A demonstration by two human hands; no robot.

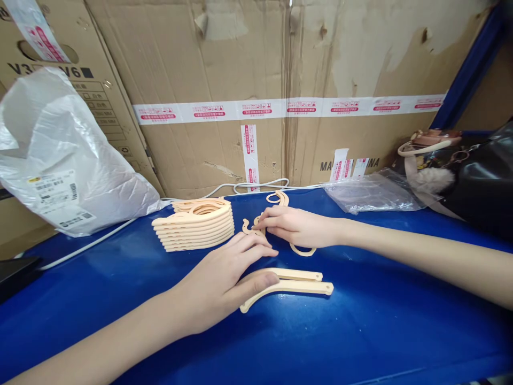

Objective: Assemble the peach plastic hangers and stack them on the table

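My left hand (230, 278) reaches in from the lower left, palm down, thumb and fingers apart. Its thumb lies over two curved beige hanger arms (300, 282), and its fingertips come close to my right hand. My right hand (290, 225) comes from the right with its fingers bent down and closed on a small beige hanger hook (261, 222); the fingers hide part of it. More loose hook pieces (280, 198) lie behind and under that hand. Left of both hands stands a neat stack of folded beige hangers (194, 227).
A white plastic mailing bag (64, 160) stands at the left. Large cardboard boxes (208, 64) rise behind the blue tabletop (360, 331), with a white cable (92, 243) along the back. At the right lie a clear plastic bag (372, 192) and a black bag (481, 176).
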